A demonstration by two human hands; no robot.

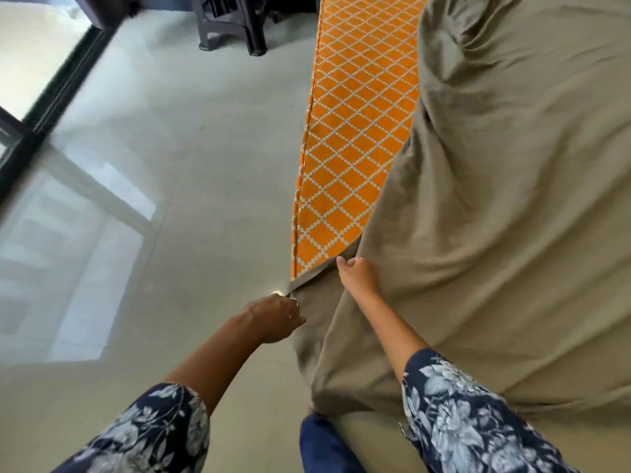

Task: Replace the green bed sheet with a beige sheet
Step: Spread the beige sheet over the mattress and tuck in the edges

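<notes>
A beige sheet lies rumpled over the bed on the right and hangs down at the near corner. Beside it the mattress shows bare, orange with a white lattice pattern. My left hand pinches the sheet's hanging edge just below the mattress corner. My right hand grips the sheet's edge on top of that same corner. No green sheet is in view.
Glossy pale floor tiles spread to the left of the bed. A dark sliding-door frame runs along the far left. Dark furniture legs stand at the top. My knee in blue trousers is at the bottom.
</notes>
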